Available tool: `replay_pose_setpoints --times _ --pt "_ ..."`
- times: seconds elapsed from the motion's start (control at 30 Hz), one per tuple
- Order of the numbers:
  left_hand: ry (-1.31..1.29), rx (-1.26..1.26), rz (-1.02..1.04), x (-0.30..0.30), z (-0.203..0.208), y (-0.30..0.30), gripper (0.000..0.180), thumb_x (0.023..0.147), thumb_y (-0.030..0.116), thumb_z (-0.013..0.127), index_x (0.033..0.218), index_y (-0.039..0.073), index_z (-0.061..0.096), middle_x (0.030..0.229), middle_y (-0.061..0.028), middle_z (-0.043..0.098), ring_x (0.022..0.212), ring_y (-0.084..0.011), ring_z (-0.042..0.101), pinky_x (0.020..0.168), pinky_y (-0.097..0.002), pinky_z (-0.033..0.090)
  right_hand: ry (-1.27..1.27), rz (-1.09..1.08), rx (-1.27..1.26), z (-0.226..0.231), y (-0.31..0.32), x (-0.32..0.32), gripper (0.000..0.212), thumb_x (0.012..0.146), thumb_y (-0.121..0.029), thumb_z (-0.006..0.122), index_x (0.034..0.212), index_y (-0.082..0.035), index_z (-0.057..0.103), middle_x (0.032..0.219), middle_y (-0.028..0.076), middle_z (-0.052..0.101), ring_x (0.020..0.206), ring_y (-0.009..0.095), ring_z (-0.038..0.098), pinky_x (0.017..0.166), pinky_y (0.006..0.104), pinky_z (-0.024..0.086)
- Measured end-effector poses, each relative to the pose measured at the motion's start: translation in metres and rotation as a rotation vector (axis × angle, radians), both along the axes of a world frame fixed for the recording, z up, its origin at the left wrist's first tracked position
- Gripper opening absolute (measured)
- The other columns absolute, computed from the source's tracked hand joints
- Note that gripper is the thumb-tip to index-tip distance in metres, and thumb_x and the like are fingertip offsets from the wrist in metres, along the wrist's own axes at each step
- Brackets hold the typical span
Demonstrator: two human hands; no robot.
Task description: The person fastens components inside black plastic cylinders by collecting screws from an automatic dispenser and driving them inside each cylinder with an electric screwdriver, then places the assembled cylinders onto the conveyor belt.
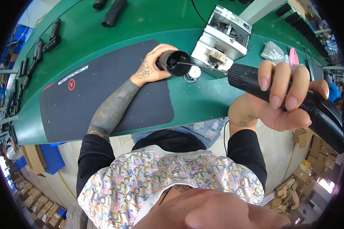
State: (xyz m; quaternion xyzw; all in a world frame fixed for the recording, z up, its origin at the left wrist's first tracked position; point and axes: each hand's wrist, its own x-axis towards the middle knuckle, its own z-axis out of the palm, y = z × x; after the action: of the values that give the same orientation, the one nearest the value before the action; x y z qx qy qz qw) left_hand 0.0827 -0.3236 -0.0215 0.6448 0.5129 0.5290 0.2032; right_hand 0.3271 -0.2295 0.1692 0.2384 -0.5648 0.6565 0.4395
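My left hand [152,65] is wrapped round a short black cylinder [164,61], holding it on its side at the edge of the dark mat. Its hollow open end is turned toward my right. In my right hand [283,89] is a black electric screwdriver [244,77], gripped round the body. The long thin bit [210,68] reaches left into the cylinder's opening; its tip is hard to make out inside. Just beside the cylinder stands a small round part with a white top [194,71] on the green bench.
A silver screw feeder machine [221,44] stands behind the bit. To its right lie a clear bag of small metal pieces [272,52] and a pink item [293,57]. Several black tubes [114,13] lie along the far and left bench. A dark mat [114,95] covers the bench's left part.
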Motion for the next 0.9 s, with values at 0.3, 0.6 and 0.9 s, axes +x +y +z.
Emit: replay_pose_setpoints --times 0.3,0.6,0.9 --pt "-0.232 0.173 0.046 0.003 0.042 -0.005 0.058 0.062 0.010 0.085 0.115 0.009 0.061 0.114 -0.0091 0.061 0.097 -0.0211 0.061 0.087 -0.0314 0.050 0.085 0.038 -0.139 0.005 0.008 -0.002 0.037 0.088 -0.032 0.071 0.121 -0.022 0.056 0.088 -0.004 0.061 0.075 0.008 0.060 0.075 0.0313 0.044" --pt "-0.024 0.308 0.171 0.012 0.062 -0.019 0.028 0.069 0.002 0.080 0.095 0.006 0.070 0.117 -0.0129 0.057 0.107 -0.0278 0.060 0.091 -0.0360 0.051 0.143 -0.017 -0.223 0.007 0.010 0.004 0.035 0.085 -0.032 0.073 0.114 -0.021 0.059 0.082 -0.006 0.063 0.071 0.006 0.061 0.072 0.0270 0.045" --pt "0.017 0.363 0.218 0.019 0.063 -0.020 0.018 0.070 0.003 0.081 0.085 0.007 0.073 0.114 -0.0077 0.058 0.105 -0.0222 0.059 0.086 -0.0310 0.052 0.121 -0.008 -0.212 0.009 0.009 0.007 0.036 0.083 -0.030 0.075 0.114 -0.020 0.059 0.082 -0.005 0.064 0.070 0.006 0.061 0.071 0.0264 0.045"
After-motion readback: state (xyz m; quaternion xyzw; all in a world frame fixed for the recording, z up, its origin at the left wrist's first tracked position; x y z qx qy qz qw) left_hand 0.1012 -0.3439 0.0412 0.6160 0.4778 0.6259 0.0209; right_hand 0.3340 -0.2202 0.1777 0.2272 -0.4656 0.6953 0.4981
